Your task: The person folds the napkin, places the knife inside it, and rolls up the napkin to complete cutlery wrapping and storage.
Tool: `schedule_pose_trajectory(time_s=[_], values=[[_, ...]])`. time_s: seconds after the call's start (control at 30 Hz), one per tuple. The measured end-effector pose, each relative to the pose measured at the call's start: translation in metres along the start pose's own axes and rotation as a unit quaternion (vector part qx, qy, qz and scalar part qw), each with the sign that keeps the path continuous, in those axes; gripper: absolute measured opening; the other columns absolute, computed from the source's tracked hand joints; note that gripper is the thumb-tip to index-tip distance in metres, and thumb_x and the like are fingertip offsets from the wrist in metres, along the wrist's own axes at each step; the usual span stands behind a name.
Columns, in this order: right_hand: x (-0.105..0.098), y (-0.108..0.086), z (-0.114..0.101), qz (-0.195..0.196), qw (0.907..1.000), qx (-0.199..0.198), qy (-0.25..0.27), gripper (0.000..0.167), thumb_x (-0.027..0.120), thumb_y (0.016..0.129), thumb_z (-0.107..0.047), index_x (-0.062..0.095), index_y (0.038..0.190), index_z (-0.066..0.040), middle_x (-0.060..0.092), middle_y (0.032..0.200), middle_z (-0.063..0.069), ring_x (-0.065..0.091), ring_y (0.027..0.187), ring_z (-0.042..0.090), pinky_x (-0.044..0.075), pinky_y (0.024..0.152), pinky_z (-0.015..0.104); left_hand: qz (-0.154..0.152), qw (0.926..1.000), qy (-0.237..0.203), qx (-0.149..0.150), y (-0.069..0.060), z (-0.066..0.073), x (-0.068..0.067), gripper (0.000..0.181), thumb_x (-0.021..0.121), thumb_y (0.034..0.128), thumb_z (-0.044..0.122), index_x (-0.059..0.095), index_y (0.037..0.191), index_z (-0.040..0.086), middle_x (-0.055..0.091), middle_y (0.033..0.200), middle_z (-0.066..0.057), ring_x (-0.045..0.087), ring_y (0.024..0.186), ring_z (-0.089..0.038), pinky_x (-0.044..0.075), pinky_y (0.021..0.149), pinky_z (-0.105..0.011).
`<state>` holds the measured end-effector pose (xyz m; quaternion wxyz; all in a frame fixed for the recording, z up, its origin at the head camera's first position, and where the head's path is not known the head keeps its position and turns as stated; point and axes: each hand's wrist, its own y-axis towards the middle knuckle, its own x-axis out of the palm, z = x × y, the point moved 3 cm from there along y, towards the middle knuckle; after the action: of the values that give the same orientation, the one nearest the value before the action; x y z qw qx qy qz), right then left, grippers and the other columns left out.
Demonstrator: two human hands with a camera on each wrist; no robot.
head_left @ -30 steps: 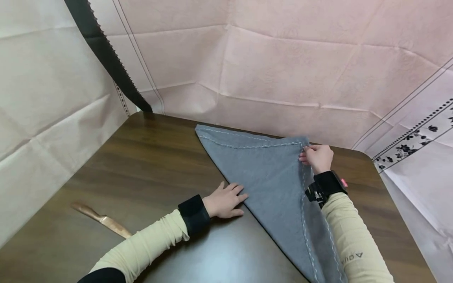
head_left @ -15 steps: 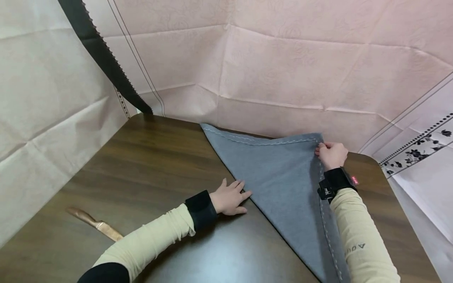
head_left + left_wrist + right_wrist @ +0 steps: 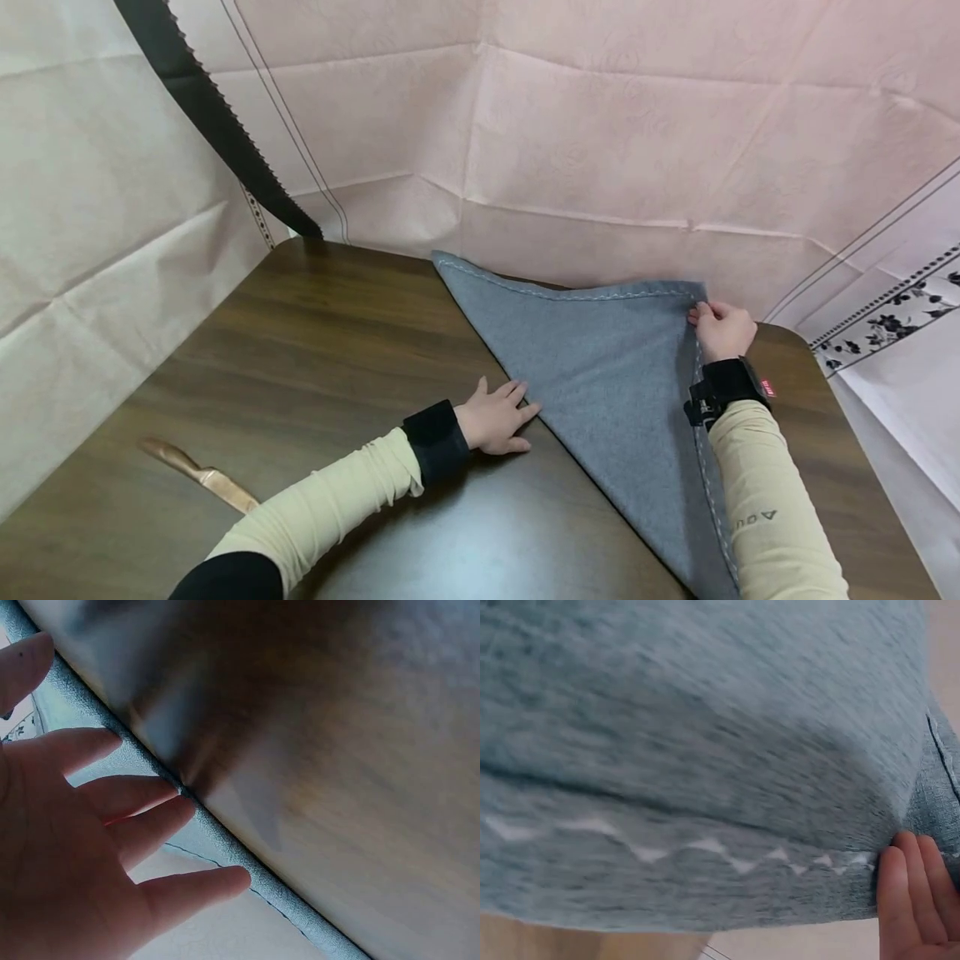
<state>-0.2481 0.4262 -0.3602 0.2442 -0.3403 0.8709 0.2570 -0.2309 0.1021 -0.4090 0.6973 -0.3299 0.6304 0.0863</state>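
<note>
A blue-grey cloth (image 3: 600, 375) with white zigzag stitching near its edges lies folded into a triangle on the table. My right hand (image 3: 726, 332) pinches its far right corner at the stitched hem; in the right wrist view the fingers (image 3: 911, 892) bend at that hem and the thumb is not seen. My left hand (image 3: 497, 417) lies with fingers spread, its fingertips touching the long slanting folded edge. In the left wrist view the left hand (image 3: 82, 825) shows straight, parted fingers against the cloth's fold (image 3: 225, 832).
A wooden-looking knife (image 3: 198, 473) lies on the brown wooden table (image 3: 337, 333) at the left, its end partly behind my left sleeve (image 3: 337, 492). A pale pink sheet (image 3: 600, 150) hangs behind the table's far edge. A black strip (image 3: 225, 125) runs down at the upper left.
My right hand has moved right with the cloth's corner, drawing the upper layer over the lower hem. The left hand has shifted slightly right along with the fold.
</note>
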Motion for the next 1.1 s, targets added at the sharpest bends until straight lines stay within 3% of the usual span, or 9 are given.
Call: schedule_pose_trajectory(time_s=[0.13,0.23,0.33,0.47,0.53,0.7,0.87,1.0,1.1], values=[[-0.002,-0.010,0.003,-0.085,0.9941,-0.045,-0.049,0.044,0.040,0.095,-0.014,0.037,0.135,0.003,0.049,0.121,0.029,0.047,0.113,0.039,0.038,0.091,0.045,-0.010,0.9999,-0.004,0.000,-0.003,0.003,-0.003,0.062,0.041,0.0918,0.050,0.023,0.145,0.025,0.013,0.151,-0.007,0.011,0.137,-0.020,0.016,0.104,-0.053],[-0.001,-0.023,0.002,-0.188,0.9764,-0.082,-0.066,0.050,0.038,0.097,-0.013,0.022,0.139,0.008,0.038,0.128,0.035,0.038,0.117,0.047,0.031,0.094,0.052,-0.012,0.9999,-0.011,0.001,-0.006,0.002,-0.005,0.062,0.042,0.0916,0.050,0.022,0.145,0.025,0.012,0.151,-0.007,0.010,0.137,-0.020,0.016,0.104,-0.053],[0.002,-0.042,-0.002,-0.247,0.9585,-0.112,-0.088,0.047,0.042,0.095,-0.013,0.031,0.135,0.012,0.039,0.128,0.035,0.037,0.118,0.047,0.032,0.094,0.052,-0.006,0.9998,-0.017,0.004,-0.010,0.001,-0.007,0.062,0.042,0.0917,0.049,0.023,0.145,0.024,0.012,0.151,-0.008,0.011,0.137,-0.021,0.016,0.104,-0.054],[0.013,-0.078,-0.011,-0.290,0.9268,-0.181,-0.155,0.048,0.050,0.092,-0.019,0.043,0.127,0.014,0.045,0.123,0.034,0.040,0.115,0.047,0.032,0.093,0.053,0.007,0.9998,-0.018,0.002,-0.013,-0.004,-0.007,0.063,0.043,0.0913,0.049,0.025,0.145,0.021,0.015,0.150,-0.011,0.013,0.137,-0.023,0.015,0.104,-0.055],[0.021,-0.099,-0.016,-0.312,0.9057,-0.204,-0.202,0.055,0.052,0.092,-0.028,0.043,0.127,0.013,0.045,0.124,0.034,0.039,0.116,0.047,0.032,0.094,0.054,0.015,0.9998,-0.013,-0.002,-0.015,-0.006,-0.006,0.063,0.045,0.0908,0.049,0.027,0.144,0.020,0.017,0.149,-0.013,0.015,0.137,-0.025,0.015,0.103,-0.055],[0.038,-0.133,-0.017,-0.364,0.8622,-0.194,-0.294,0.076,0.053,0.087,-0.049,0.035,0.136,0.006,0.029,0.135,0.036,0.026,0.124,0.049,0.030,0.091,0.060,0.030,0.9995,0.008,-0.004,-0.017,-0.005,-0.004,0.063,0.045,0.0901,0.050,0.033,0.142,0.016,0.026,0.145,-0.018,0.022,0.134,-0.030,0.017,0.103,-0.055],[0.040,-0.145,-0.012,-0.381,0.8463,-0.191,-0.320,0.079,0.056,0.085,-0.049,0.030,0.140,0.002,0.021,0.139,0.036,0.018,0.128,0.049,0.031,0.089,0.062,0.050,0.9980,0.036,0.016,-0.020,0.004,0.001,0.062,0.046,0.0891,0.052,0.041,0.138,0.014,0.041,0.136,-0.018,0.031,0.129,-0.032,0.023,0.101,-0.054],[0.039,-0.153,-0.010,-0.400,0.8382,-0.203,-0.310,0.081,0.058,0.084,-0.048,0.029,0.140,0.002,0.020,0.140,0.035,0.016,0.129,0.049,0.032,0.088,0.062,0.082,0.9939,0.061,0.042,-0.029,0.013,0.008,0.057,0.048,0.0883,0.052,0.050,0.129,0.012,0.060,0.115,-0.009,0.044,0.118,-0.031,0.033,0.095,-0.051],[0.036,-0.158,-0.008,-0.413,0.8340,-0.209,-0.300,0.081,0.060,0.083,-0.047,0.029,0.140,0.003,0.018,0.140,0.035,0.015,0.129,0.048,0.032,0.090,0.061,0.104,0.9905,0.066,0.061,-0.036,0.019,0.012,0.051,0.049,0.0878,0.052,0.057,0.120,0.012,0.064,0.100,-0.006,0.052,0.106,-0.031,0.038,0.090,-0.047]])
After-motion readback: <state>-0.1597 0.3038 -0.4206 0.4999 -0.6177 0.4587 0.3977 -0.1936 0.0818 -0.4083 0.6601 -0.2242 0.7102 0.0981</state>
